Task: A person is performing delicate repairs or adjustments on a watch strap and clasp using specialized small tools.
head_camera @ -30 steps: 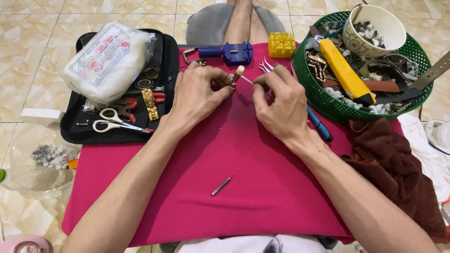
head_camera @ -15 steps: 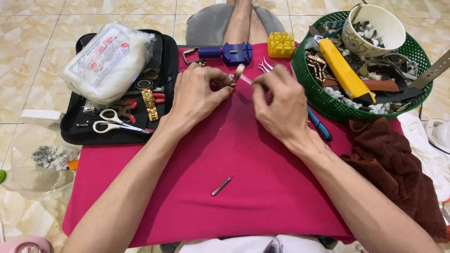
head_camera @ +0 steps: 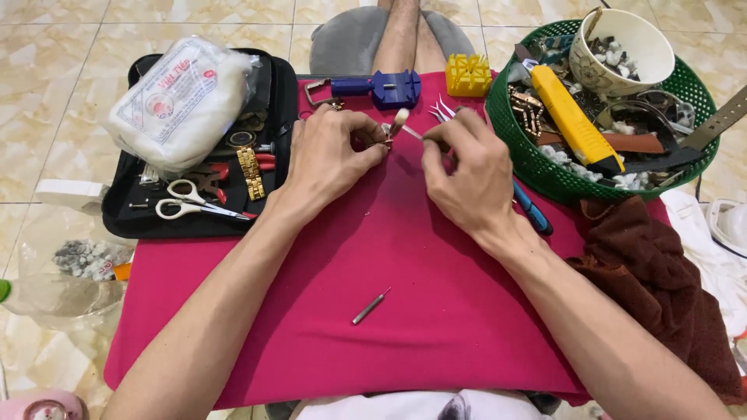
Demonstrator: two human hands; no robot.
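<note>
— What changed in the last second?
— Hardly anything: left hand [head_camera: 331, 159] still pinched a small metal part [head_camera: 385, 138] above the pink cloth [head_camera: 436, 295]; right hand [head_camera: 467, 175] kept its cotton swab [head_camera: 398, 123] against it.

A small metallic, gold-toned watch part [head_camera: 384, 141] sits pinched at the fingertips above the far edge of the magenta cloth, mostly hidden, so its exact shape cannot be told; a thin cotton swab with a white stick and pale fluffy tip [head_camera: 398, 121] is held slanted, its tip pointing up and away, its stick running down to the right, its tip end just beside the part.
</note>
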